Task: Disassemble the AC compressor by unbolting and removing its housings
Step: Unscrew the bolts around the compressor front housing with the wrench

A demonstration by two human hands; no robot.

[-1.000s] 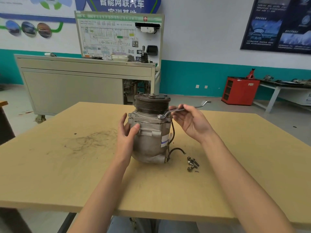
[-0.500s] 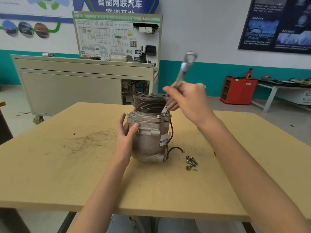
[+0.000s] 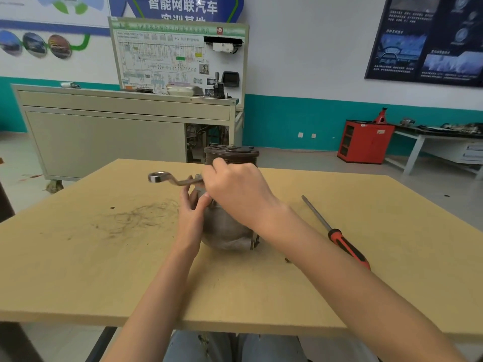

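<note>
AC compressor [image 3: 227,231] stands upright near the middle of the desk [image 3: 104,270], dark grooved pulley [image 3: 235,154] on top, grey housing below.

Right hand [image 3: 240,194] reaches across the front of the compressor, covering the upper housing. Its grip is clamped on the shank of an offset ring wrench [image 3: 167,178]. The free ring end points left, off the compressor and above the desk. The working end is hidden under the hand (cannot tell whether it sits on a bolt).

Left hand [image 3: 190,212] is at the compressor's left side. Its grip is apart: fingers [image 3: 185,197] nearly straight and pointing up along the housing, thumb pressed against the front just below the wrench shank.

Screwdriver [image 3: 345,246], red-and-black handle, lies on the desk right of the compressor, apart from it, blade pointing away from the person. The right forearm crosses over the handle end.

Dark scuff marks [image 3: 138,218] are on the desk left of the compressor. One small dark piece [image 3: 287,260] lies by the compressor base, too small to identify.
</note>
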